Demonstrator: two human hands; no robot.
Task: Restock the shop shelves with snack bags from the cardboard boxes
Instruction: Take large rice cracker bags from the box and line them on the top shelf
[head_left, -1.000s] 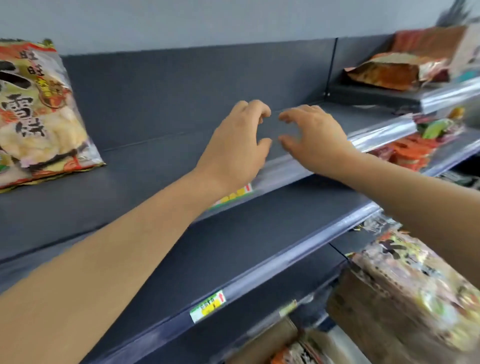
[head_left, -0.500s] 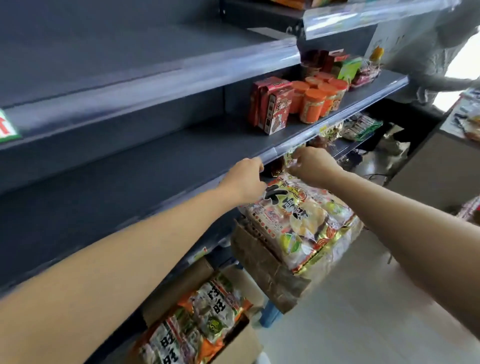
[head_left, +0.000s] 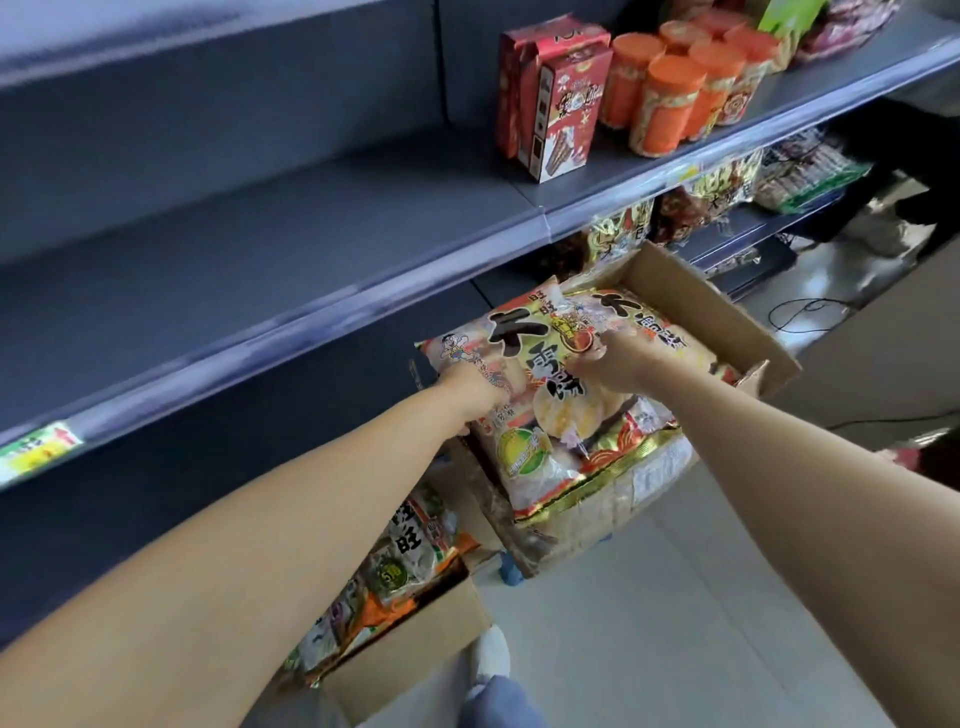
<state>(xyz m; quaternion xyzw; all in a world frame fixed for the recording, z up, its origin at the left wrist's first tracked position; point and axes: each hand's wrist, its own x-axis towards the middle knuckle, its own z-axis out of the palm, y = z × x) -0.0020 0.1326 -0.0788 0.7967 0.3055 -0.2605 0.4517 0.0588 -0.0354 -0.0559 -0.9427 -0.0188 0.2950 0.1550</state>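
A large snack bag (head_left: 540, 415) with black characters and a green-yellow badge lies on top of an open cardboard box (head_left: 717, 312) holding more such bags. My left hand (head_left: 475, 392) grips the bag's left edge. My right hand (head_left: 610, 358) pinches the bag near its upper middle. A second cardboard box (head_left: 415, 660) lower down holds several orange and white snack bags (head_left: 410, 551). Dark grey shelves (head_left: 260, 244) run along the left.
Red cartons (head_left: 550, 98) and orange-lidded jars (head_left: 670, 93) stand on the shelf at upper right. More snack packs (head_left: 727, 182) lie on the shelf below them. A shoe (head_left: 491, 652) and pale floor (head_left: 675, 623) show at the bottom.
The view dropped from the upper shelf to the boxes. Both hands came down from the shelf edge and took hold of the top snack bag in the box.
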